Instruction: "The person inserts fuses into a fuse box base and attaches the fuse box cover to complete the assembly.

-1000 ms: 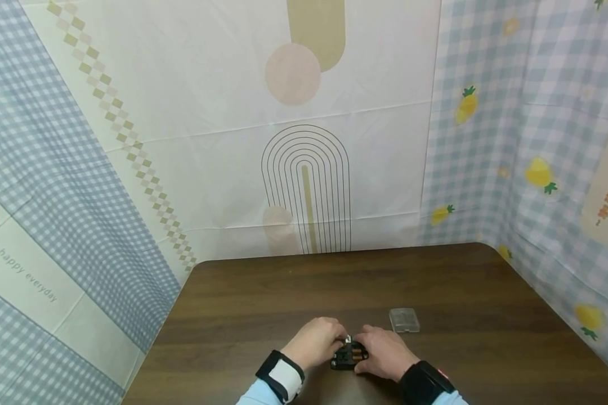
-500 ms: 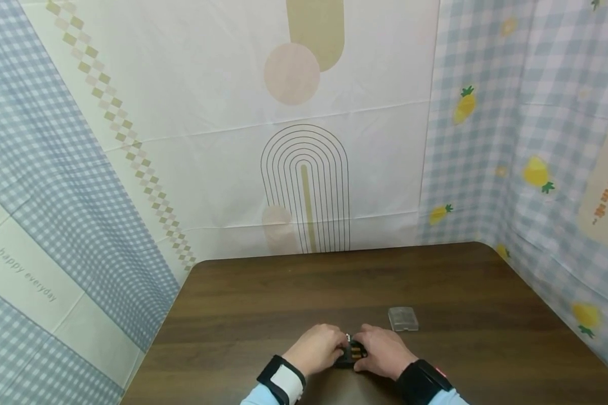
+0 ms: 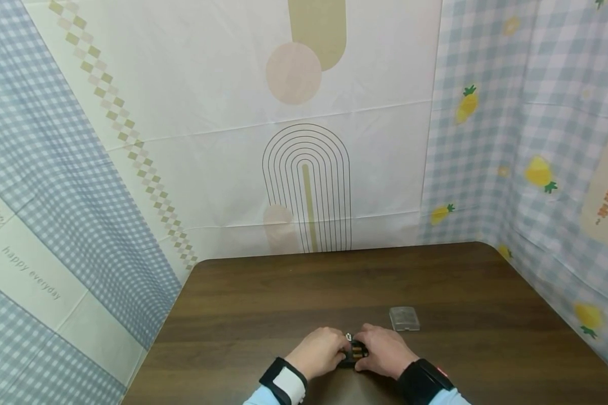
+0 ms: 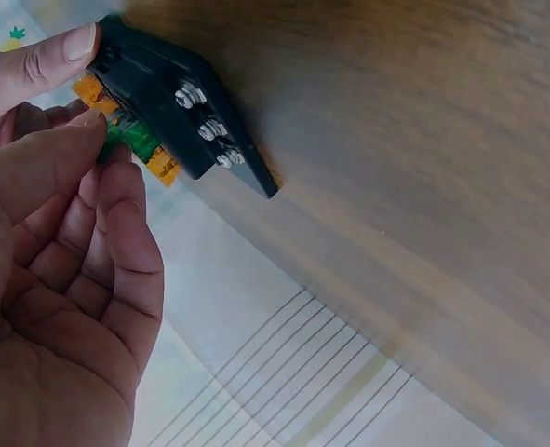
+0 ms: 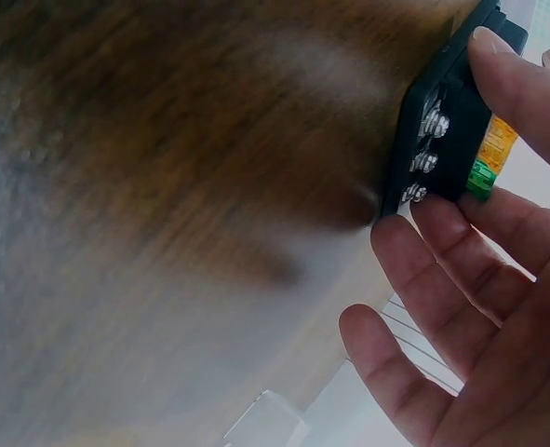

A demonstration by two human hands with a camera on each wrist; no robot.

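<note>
A black fuse block (image 3: 347, 364) with screw terminals (image 4: 209, 130) along its side is between both hands at the table's near side. Orange blade fuses (image 4: 166, 168) show along its top in the left wrist view, with a green blade fuse (image 4: 142, 142) between them. Thumb and forefinger of my left hand (image 3: 320, 353) pinch the green fuse at the block. My right hand (image 3: 384, 351) grips the block from the right, its thumb on one edge and fingertips at the opposite edge; the little finger stands apart from it.
A small clear plastic case (image 3: 405, 319) lies on the brown wooden table (image 3: 263, 292), just beyond my right hand. Patterned cloth (image 3: 223, 180) hangs behind the table and along both sides.
My left hand has shifted slightly right and nearer to me, covering more of the fuse block. The right hand has kept its grip with almost no movement.
</note>
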